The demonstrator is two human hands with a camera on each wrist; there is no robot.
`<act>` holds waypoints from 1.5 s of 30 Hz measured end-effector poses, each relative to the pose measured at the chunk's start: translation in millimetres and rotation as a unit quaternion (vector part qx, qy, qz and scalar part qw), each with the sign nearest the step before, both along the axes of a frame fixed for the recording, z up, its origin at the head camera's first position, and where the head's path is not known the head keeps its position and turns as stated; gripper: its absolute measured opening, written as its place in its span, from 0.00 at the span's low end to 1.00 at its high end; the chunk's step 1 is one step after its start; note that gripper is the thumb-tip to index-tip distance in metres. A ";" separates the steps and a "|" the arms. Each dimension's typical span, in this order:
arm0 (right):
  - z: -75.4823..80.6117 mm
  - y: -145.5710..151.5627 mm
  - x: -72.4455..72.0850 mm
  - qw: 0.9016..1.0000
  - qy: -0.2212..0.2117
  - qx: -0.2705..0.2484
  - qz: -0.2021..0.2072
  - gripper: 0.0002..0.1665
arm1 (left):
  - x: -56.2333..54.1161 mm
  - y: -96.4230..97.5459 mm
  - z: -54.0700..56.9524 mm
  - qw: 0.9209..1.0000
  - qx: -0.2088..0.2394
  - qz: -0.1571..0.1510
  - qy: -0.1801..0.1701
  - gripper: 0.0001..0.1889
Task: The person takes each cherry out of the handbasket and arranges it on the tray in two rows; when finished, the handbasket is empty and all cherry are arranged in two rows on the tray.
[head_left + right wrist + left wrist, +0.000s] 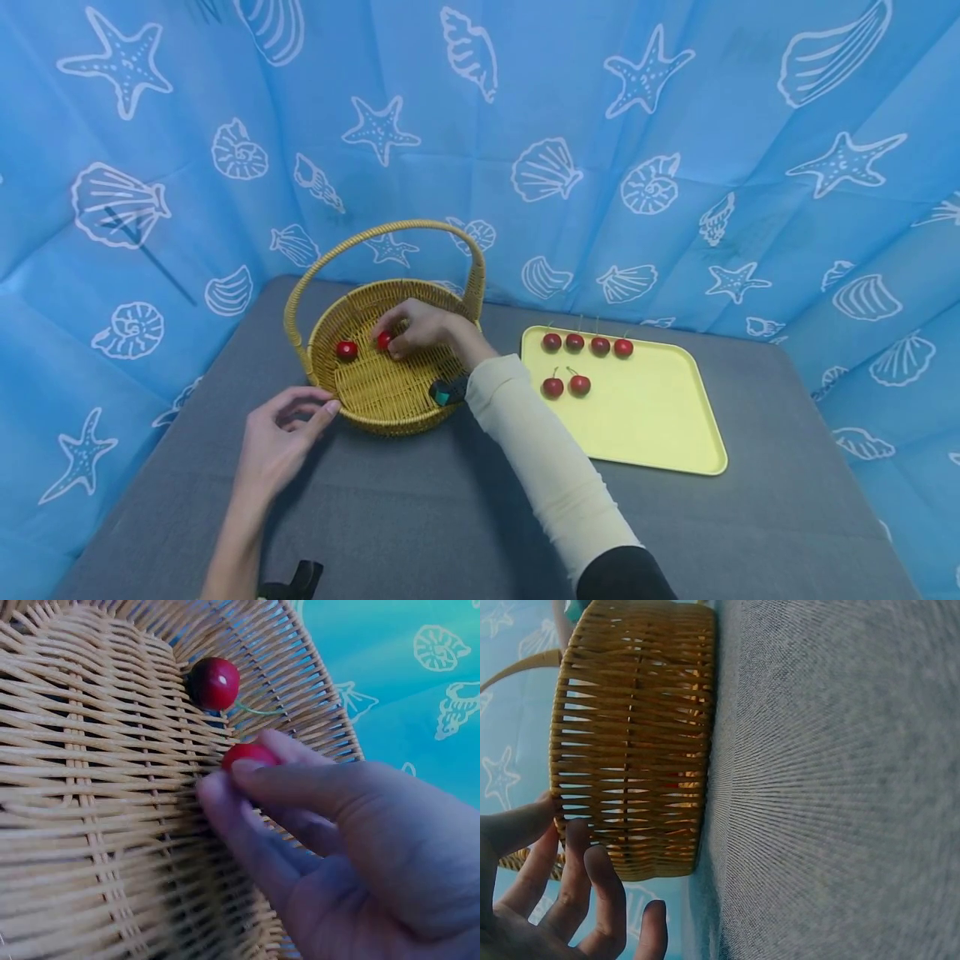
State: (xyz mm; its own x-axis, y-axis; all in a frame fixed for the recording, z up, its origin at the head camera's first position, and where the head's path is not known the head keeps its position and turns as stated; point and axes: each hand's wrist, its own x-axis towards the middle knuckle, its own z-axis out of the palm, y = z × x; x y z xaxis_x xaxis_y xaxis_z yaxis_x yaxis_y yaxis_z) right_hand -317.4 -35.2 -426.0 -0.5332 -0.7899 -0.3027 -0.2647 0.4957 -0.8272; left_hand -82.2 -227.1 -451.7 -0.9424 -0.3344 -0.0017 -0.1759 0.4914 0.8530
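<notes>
A round wicker basket with a tall arched handle stands on the grey cloth. My right hand reaches inside it and pinches a red cherry between thumb and fingers, low over the woven bottom. Another cherry lies in the basket; its thin green stem shows in the right wrist view. At the basket's near left side, my left hand pinches the rim, thumb and fingertips at the wicker edge, the other fingers loosely bent along the outer wall.
To the right of the basket lies a pale yellow tray. Along its back edge is a row of several cherries, with two more cherries in front of them. A blue curtain with shells and starfish hangs behind the table.
</notes>
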 end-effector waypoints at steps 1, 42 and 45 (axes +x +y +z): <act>1.2 1.7 -0.4 1.000 -0.011 -0.010 -0.009 0.20 | -0.2 0.1 0.2 1.000 0.000 -0.001 0.000 0.19; 33.6 302.2 54.6 0.985 0.078 -0.028 -0.149 0.24 | 2.1 2.2 1.4 1.000 0.003 0.004 0.016 0.15; 19.6 319.5 64.5 0.979 0.121 -0.012 -0.163 0.22 | 2.0 2.5 1.1 1.000 0.002 0.003 0.018 0.15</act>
State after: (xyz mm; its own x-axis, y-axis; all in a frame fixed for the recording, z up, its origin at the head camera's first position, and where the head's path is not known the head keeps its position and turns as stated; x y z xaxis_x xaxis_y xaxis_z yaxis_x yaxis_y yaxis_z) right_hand -253.0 284.3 -406.4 -0.8117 -0.5717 -0.1196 -0.2863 0.5679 -0.7717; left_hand -80.2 -224.5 -450.6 -0.9402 -0.3393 0.0300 -0.1482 0.4867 0.8609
